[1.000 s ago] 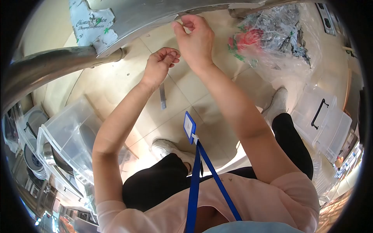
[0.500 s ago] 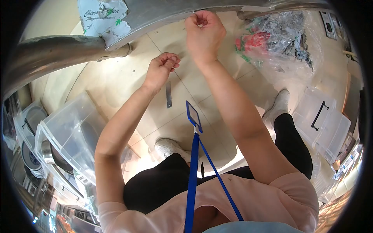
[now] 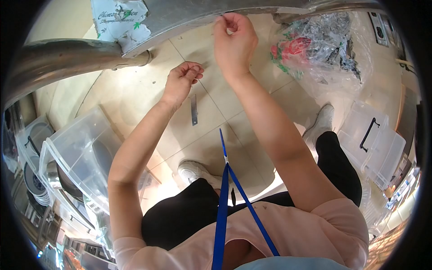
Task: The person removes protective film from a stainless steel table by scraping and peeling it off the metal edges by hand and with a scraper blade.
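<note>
My right hand (image 3: 235,42) is up against the lower edge of a metal table frame (image 3: 189,22), its thumb and fingers curled together. Whatever it may pinch is hidden by the fingers. Lower and to the left, my left hand (image 3: 181,80) hangs above the floor with the thumb pressed to the bent fingers; I cannot make out anything between them. Beneath it a narrow metal strip like a steel ruler (image 3: 194,109) lies on the tiles. A torn printed film (image 3: 119,20) clings to the metal at the upper left.
A clear plastic bag of crumpled scraps (image 3: 324,47) lies at the right. A thick metal tube (image 3: 76,60) crosses the left side. Clear plastic bins (image 3: 81,144) flank me, with another bin (image 3: 373,139) at right. A blue lanyard (image 3: 221,207) dangles from my neck.
My left hand has shifted slightly left, and my right hand a little left along the metal edge. The lanyard's badge has turned edge-on. The ruler-like strip stays on the floor.
</note>
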`<state>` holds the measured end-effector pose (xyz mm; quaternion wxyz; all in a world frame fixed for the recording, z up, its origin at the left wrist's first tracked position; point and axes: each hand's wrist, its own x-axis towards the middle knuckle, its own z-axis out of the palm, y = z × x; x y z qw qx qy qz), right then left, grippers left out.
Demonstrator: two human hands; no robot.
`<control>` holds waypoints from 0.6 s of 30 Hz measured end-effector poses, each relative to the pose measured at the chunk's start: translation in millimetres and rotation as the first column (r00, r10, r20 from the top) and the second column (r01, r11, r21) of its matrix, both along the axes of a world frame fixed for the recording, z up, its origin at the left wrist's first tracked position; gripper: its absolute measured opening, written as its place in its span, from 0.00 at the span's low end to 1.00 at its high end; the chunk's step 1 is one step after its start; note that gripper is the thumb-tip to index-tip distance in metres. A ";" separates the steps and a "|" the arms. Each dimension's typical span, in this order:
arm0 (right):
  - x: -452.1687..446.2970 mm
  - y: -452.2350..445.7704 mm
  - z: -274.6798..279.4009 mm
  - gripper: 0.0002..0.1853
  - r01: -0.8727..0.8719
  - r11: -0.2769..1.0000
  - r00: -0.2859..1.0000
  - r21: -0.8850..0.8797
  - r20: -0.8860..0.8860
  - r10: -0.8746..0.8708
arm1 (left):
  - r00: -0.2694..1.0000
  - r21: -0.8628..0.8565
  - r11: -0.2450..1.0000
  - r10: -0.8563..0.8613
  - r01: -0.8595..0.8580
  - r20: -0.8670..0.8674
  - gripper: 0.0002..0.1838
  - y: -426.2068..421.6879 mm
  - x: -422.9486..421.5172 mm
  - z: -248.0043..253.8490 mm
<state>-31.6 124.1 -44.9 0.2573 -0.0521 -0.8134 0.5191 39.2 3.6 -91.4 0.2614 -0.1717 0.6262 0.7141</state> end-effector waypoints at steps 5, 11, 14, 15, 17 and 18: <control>3.3 37.4 -5.5 0.05 -0.005 0.999 1.000 -0.032 -0.011 0.005 | 1.000 -0.076 0.997 0.003 -0.005 -0.020 0.09 -0.5 -0.3 -2.4; -42.2 226.2 10.8 0.13 0.444 0.654 0.895 0.612 -0.276 -0.350 | 0.977 -0.285 0.957 -0.114 0.059 -0.180 0.08 -4.9 10.0 -15.1; -82.4 335.6 2.4 0.16 0.134 0.413 0.875 0.901 0.088 -0.476 | 0.946 -0.374 0.928 -0.117 -0.004 -0.301 0.07 -16.1 21.4 -36.9; -94.3 362.2 -2.0 0.18 0.144 0.398 0.811 0.906 0.123 -0.572 | 0.956 -0.408 0.911 -0.064 -0.062 -0.287 0.07 -16.1 18.2 -24.8; -94.5 370.3 11.3 0.20 0.128 0.325 0.842 0.937 0.071 -0.535 | 0.959 -0.402 0.898 0.065 -0.177 -0.276 0.07 -22.3 19.9 -23.8; -94.2 373.4 10.8 0.21 0.159 0.175 0.837 0.972 -0.038 -0.546 | 0.967 -0.424 0.888 0.081 -0.180 -0.242 0.08 -26.5 21.5 -24.5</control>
